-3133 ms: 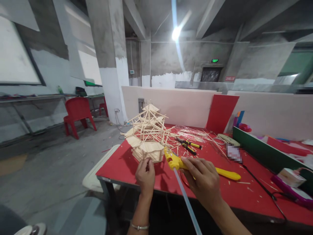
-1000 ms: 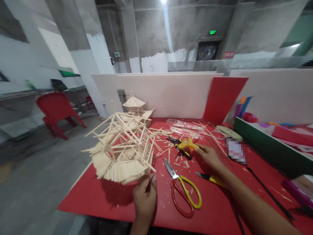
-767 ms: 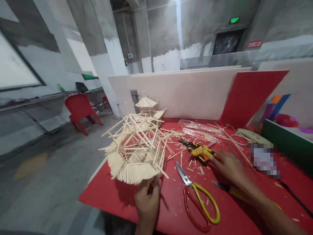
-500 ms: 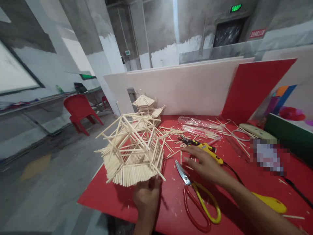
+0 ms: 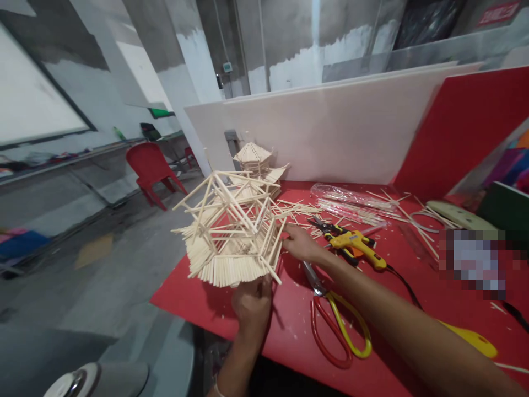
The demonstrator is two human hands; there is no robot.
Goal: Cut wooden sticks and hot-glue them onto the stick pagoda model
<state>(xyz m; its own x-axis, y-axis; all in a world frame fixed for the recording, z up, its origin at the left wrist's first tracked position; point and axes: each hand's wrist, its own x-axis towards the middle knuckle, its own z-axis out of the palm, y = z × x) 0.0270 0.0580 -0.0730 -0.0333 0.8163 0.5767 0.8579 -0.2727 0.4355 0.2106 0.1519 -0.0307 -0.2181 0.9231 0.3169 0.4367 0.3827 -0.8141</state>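
Observation:
A large roof-like model of pale wooden sticks (image 5: 229, 234) is tilted up off the red table (image 5: 413, 286). My left hand (image 5: 251, 304) grips its lower edge from below, fingers closed on it. My right hand (image 5: 301, 243) reaches across to the model's right side, fingers pinched at a stick there; what they hold is too small to make out. A smaller finished stick pavilion (image 5: 256, 162) stands behind the model near the white board.
Red-and-yellow scissors (image 5: 336, 322) lie under my right forearm. A yellow glue gun (image 5: 356, 245) and pliers (image 5: 326, 227) rest to the right, with a clear bag of sticks (image 5: 351, 199) and loose sticks beyond. A white partition (image 5: 330, 127) backs the table. A red chair (image 5: 151, 168) stands on the floor at left.
My right hand set the glue gun down on the table and moved left to the model's side. My left hand kept holding the model, which is tilted up and nearer.

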